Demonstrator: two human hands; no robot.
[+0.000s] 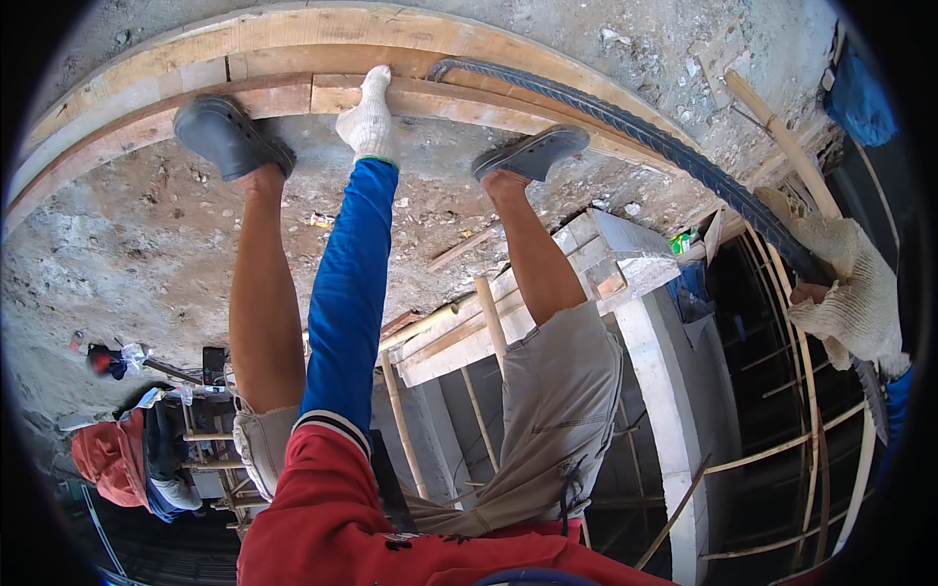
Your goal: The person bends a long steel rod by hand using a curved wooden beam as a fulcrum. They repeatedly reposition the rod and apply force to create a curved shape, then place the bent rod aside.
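My left hand (pixel 368 119), in a white knit glove, reaches forward between my feet. Its fingers hook over the near plank (pixel 425 96) of a long wooden form, and its thumb is on the near side. At the far right my right hand (pixel 855 288), gloved too, is closed around a dark ribbed steel bar (pixel 625 125). The bar slants from this hand up and left to the form, where its bent end lies between the near plank and the far plank (pixel 322 31). Part of the right fingers is hidden behind the glove's back.
My feet in grey clogs (pixel 227 137) stand at the near plank. Below is a drop with a concrete column (pixel 674 420) and bamboo poles (pixel 399 425). Another person in red (pixel 109 459) is at the lower left. A blue sheet (pixel 860 103) hangs at the right.
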